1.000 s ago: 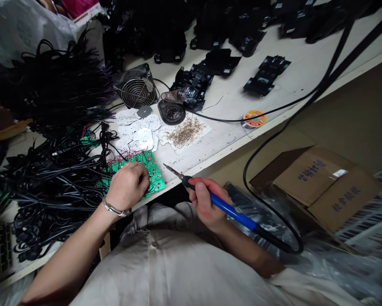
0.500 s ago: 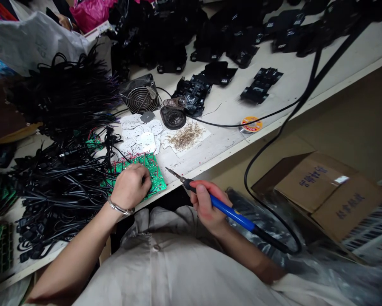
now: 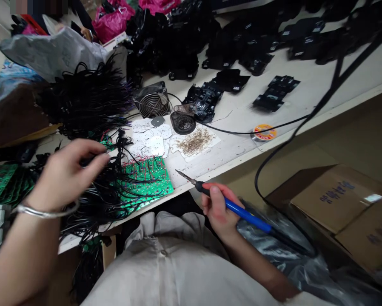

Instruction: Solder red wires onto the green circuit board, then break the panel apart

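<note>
In the head view, the green circuit board (image 3: 161, 182) on the white bench (image 3: 234, 146) is partly hidden by black cables (image 3: 93, 204). Over these the left hand (image 3: 65, 174) is blurred, fingers parted. The blue-handled soldering iron (image 3: 248, 218) is gripped in the right hand (image 3: 221, 210). The spool's orange label (image 3: 266, 135) is crossed by a cord (image 3: 226, 131); inked characters on the cardboard carton (image 3: 318, 212) are smeared.

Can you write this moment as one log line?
left grip: open, near black cables | right grip: holding blue soldering iron | iron tip: beside green circuit board
</note>
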Demonstrator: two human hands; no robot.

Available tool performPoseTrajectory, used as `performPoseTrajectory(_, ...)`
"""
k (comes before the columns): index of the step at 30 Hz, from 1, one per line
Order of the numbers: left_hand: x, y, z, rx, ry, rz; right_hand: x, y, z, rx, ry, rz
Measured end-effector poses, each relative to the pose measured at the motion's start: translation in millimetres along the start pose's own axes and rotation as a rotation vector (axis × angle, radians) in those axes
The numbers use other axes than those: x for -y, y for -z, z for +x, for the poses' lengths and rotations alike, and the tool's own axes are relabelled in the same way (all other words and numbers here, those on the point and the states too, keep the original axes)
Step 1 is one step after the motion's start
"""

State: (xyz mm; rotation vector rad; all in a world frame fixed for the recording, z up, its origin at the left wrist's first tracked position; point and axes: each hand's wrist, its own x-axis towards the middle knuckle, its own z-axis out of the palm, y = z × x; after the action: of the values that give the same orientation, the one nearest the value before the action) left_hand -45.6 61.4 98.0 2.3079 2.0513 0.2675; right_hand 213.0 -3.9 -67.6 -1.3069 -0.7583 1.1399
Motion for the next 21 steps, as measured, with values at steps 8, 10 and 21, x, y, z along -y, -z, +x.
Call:
performPoseTrajectory(8, 93, 8, 88, 0.467, 0.144, 0.502, 10, -6, 2, -0.032, -0.003, 0.07)
performPoseTrajectory(10, 107, -5, 103, 0.477, 0.155, 0.535, 11, -5, 2, -0.078, -0.008, 0.067)
performPoseTrajectory(21, 127, -30, 146, 0.099, 0.306, 0.598, 20, -4, 5, -0.199, -0.09, -0.026)
